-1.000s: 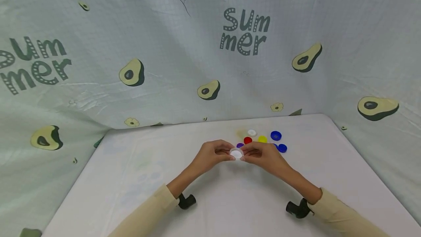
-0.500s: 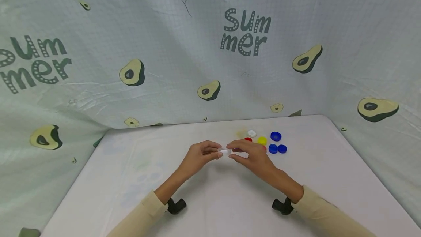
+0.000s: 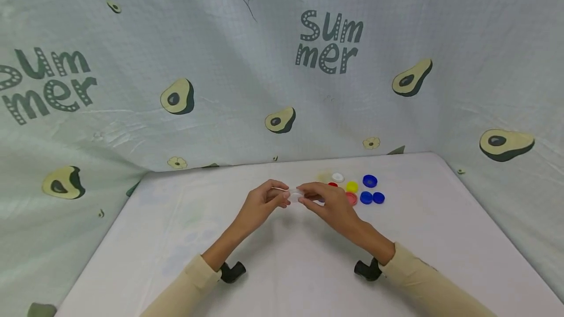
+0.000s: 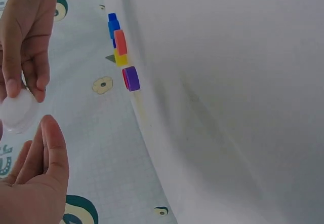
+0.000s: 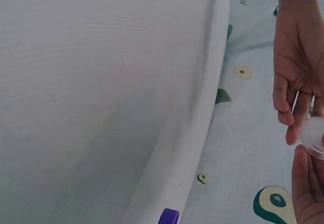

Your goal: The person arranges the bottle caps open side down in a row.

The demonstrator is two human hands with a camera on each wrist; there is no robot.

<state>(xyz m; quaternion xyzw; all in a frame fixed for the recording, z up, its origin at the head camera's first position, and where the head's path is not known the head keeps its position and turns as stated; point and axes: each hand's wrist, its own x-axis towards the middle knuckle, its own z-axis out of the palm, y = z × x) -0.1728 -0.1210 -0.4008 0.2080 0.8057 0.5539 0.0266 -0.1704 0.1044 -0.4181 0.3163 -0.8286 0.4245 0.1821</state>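
Observation:
Above the table, both hands hold a small round white cap [image 3: 296, 196] with a clear rim between their fingertips. My left hand [image 3: 263, 204] pinches its left side, thumb toward me. From the other side my right hand [image 3: 332, 205] grips the edge with thumb and fingers. In the left wrist view the white cap [image 4: 19, 110] shows its flat face, with the right hand [image 4: 28, 41] above and the left hand [image 4: 40, 178] below. Only part of the cap [image 5: 314, 133] fits in the right wrist view, at the right edge.
Loose caps lie behind and right of the hands: a white cap [image 3: 338, 177], a yellow cap [image 3: 352, 187], a pinkish-red cap [image 3: 351, 199] and several blue ones [image 3: 370, 181]. The right hand partly covers a red cap [image 3: 333, 184]. A patterned curtain [image 3: 229, 131] hangs behind the table.
Both hands have moved left with the white cap, away from the loose caps, then rose slightly. The cap has been tilted and turned between the fingers. More of the pinkish-red cap shows now.

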